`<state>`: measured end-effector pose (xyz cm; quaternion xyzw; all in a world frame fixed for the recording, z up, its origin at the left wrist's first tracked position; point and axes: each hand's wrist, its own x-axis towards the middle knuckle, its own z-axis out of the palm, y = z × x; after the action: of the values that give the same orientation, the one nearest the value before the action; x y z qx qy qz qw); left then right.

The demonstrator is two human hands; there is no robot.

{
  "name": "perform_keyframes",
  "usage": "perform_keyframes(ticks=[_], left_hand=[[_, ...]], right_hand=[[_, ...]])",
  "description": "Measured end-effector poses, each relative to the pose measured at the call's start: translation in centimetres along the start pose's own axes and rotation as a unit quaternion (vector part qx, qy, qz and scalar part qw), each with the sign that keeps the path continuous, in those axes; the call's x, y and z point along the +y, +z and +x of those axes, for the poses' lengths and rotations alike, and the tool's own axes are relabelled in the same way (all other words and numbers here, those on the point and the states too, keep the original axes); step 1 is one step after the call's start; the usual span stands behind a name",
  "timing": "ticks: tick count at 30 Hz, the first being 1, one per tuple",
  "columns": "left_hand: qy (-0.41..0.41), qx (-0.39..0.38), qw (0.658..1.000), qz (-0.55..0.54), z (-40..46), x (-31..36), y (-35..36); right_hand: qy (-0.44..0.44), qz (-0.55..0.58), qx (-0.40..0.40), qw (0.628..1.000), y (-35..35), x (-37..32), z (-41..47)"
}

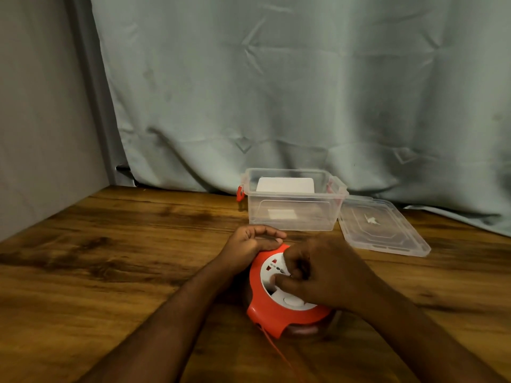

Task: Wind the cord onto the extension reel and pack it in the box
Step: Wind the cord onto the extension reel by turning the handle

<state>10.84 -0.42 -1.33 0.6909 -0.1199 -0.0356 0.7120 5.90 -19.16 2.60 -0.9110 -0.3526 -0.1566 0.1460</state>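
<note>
A grey-green curtain hangs behind a wood-grain worktop set into a corner. I have the extension reel lying flat, socket face up, directly in front of me so both hands can work it from above. My left hand grips the far rim of the orange housing, fingers curled over the edge, in my judgement to hold the body steady. My right hand sits on the white centre disc, fingertips pinching something there, probably the winding knob, though the fingers hide it. The cord leaves the near edge of the reel and trails toward me out of view, so winding is unfinished. The clear box stands open just beyond my hands, a white item inside; its lid lies beside it, to the right, ready for packing.
</note>
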Motion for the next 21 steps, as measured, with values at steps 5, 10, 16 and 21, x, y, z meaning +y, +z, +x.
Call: perform_keyframes(ticks=[5,10,16,21], left_hand=[[0.006,-0.004,1.0,0.005,0.3,-0.5,-0.2],[0.015,-0.02,0.999,0.023,0.2,-0.2,-0.1],[0.015,-0.018,1.0,0.016,0.1,-0.3,-0.1],[0.022,-0.014,0.999,0.022,0.0,-0.1,0.0]], right_hand=[[0.024,0.091,-0.073,0.993,-2.7,3.1,-0.4],[0.052,0.24,-0.156,0.957,-2.2,4.4,-0.6],[0.044,0.226,-0.154,0.961,-2.0,3.8,-0.5],[0.041,0.141,-0.137,0.98,-2.4,3.0,-0.6]])
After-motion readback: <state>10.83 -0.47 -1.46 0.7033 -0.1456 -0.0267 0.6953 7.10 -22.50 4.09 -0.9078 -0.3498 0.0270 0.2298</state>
